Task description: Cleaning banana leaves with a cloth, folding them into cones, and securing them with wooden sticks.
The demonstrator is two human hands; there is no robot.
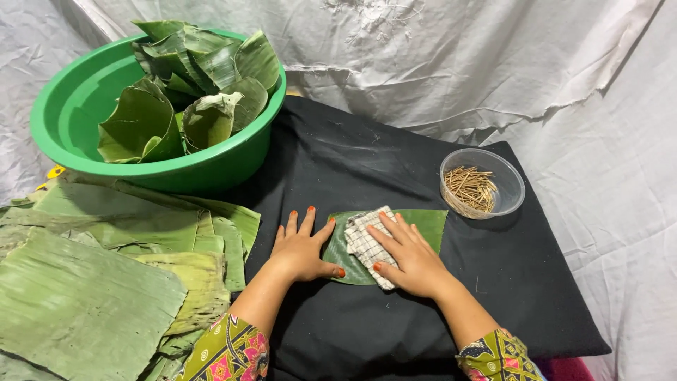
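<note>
A rectangular piece of green banana leaf (423, 224) lies flat on a black cloth (352, 162). My left hand (302, 248) rests palm down with fingers spread, pinning the leaf's left edge. Over the middle of the leaf, my right hand (407, 255) presses a checked white cloth (364, 245) against it. Both hands have orange-painted nails.
A green plastic basin (67, 116) at the back left holds several folded leaf cups (190, 92). A stack of flat leaf pieces (106, 282) lies at the left. A clear round bowl (513, 185) of thin wooden sticks (471, 188) stands at the right. White sheeting surrounds the black cloth.
</note>
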